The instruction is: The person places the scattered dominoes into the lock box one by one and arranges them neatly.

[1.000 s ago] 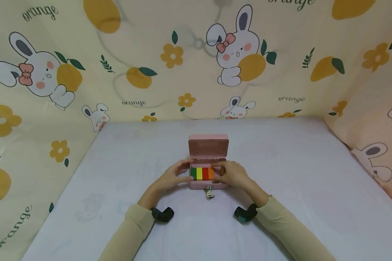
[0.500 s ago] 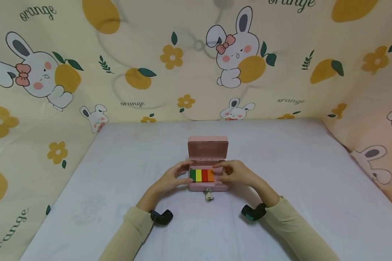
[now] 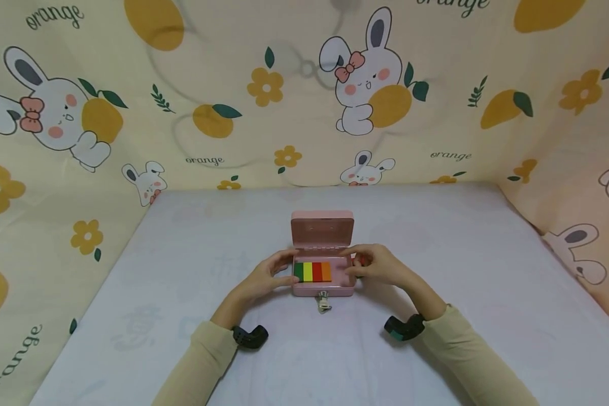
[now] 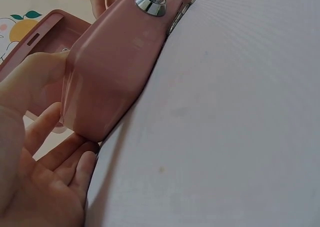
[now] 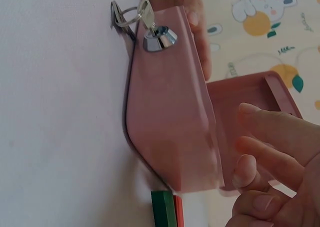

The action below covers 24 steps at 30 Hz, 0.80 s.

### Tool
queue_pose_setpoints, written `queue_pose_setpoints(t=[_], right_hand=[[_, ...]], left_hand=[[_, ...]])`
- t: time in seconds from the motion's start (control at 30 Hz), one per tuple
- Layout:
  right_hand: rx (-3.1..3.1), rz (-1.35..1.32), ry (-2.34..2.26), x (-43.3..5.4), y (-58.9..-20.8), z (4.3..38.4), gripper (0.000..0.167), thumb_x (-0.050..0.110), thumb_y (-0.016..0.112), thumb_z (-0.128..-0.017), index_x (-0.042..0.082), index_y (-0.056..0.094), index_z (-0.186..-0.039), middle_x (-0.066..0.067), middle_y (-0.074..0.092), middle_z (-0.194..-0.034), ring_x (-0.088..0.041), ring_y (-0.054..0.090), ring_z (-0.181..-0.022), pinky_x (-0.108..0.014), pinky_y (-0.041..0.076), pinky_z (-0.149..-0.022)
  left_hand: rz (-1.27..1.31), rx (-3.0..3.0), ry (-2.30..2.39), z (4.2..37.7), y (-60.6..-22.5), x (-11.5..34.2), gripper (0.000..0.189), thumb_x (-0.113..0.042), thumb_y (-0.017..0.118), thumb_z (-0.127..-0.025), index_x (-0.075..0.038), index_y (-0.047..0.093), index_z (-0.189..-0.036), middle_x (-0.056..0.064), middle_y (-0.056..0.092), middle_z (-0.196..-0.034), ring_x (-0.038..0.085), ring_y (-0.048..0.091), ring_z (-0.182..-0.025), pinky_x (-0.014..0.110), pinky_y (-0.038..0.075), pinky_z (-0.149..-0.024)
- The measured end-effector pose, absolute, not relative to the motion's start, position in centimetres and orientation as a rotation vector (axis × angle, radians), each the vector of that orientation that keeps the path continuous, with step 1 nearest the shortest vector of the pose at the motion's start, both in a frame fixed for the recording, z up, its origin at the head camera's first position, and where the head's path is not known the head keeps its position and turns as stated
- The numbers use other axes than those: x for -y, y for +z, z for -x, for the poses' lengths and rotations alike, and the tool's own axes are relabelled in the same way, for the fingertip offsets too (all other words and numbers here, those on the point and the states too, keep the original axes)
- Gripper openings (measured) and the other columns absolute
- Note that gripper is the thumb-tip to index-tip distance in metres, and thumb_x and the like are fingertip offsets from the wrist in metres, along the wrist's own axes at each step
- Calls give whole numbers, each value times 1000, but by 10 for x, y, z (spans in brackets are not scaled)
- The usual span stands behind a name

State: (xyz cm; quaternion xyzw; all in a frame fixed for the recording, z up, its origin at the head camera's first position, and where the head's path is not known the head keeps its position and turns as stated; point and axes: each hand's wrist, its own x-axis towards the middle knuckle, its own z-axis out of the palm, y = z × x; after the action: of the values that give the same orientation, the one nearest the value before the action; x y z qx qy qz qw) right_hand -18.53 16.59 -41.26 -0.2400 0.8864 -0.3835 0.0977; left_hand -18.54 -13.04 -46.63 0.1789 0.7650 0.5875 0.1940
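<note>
A pink lockable cash box (image 3: 304,290) sits with its lid (image 3: 322,232) raised. Inside, against its left end, lies a row of green, yellow, red and orange blocks (image 3: 312,272). My left hand (image 3: 265,278) grips the box's left end, thumb at the rim and fingers along the side. My right hand (image 3: 383,266) hovers over the box's right end, fingers loosely bent; in the right wrist view nothing shows between them. Under that hand, a green block (image 5: 162,209) and a red block (image 5: 179,212) stand beside the box, mostly hidden in the head view.
Keys on a ring (image 5: 145,14) hang from the lock (image 5: 160,38) on the box's front. White cloth (image 3: 223,225) covers the table. A patterned curtain (image 3: 264,129) rises behind and at both sides. Each wrist wears a black device (image 3: 250,337).
My right hand has moved right, from the orange block to the box's right edge, exposing more of the box's floor. Red shows beneath it now. The left hand stays on the box.
</note>
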Motion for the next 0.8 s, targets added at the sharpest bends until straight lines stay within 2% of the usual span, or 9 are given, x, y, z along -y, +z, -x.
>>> queue_pose_setpoints(t=[0.2, 0.47, 0.8], right_hand=[[-2634, 634, -1159, -174, -411, 186, 37, 18, 75, -83, 3, 68, -115, -1, 53, -71, -10, 44, -64, -16, 33, -53], [-2608, 605, -1212, -186, -417, 189, 38, 15, 74, -84, -3, 65, -117, -1, 53, -73, -6, 43, -63, -17, 33, -53], [-2535, 571, -1206, -196, -425, 195, 38, 12, 70, -86, -4, 62, -119, -1, 49, -72, -10, 45, -70, -19, 38, -59]], left_hand=[[-521, -2143, 1655, 185, -466, 130, 65, -9, 69, -88, -13, 39, -146, 11, 38, -155, 27, 31, -147, 47, 24, -124], [-508, -2134, 1648, 184, -463, 131, 65, -11, 68, -89, -14, 38, -146, 10, 36, -156, 27, 30, -148, 47, 24, -125], [-489, -2125, 1648, 185, -464, 131, 65, -12, 69, -89, -14, 38, -146, 10, 35, -156, 27, 30, -148, 46, 24, -125]])
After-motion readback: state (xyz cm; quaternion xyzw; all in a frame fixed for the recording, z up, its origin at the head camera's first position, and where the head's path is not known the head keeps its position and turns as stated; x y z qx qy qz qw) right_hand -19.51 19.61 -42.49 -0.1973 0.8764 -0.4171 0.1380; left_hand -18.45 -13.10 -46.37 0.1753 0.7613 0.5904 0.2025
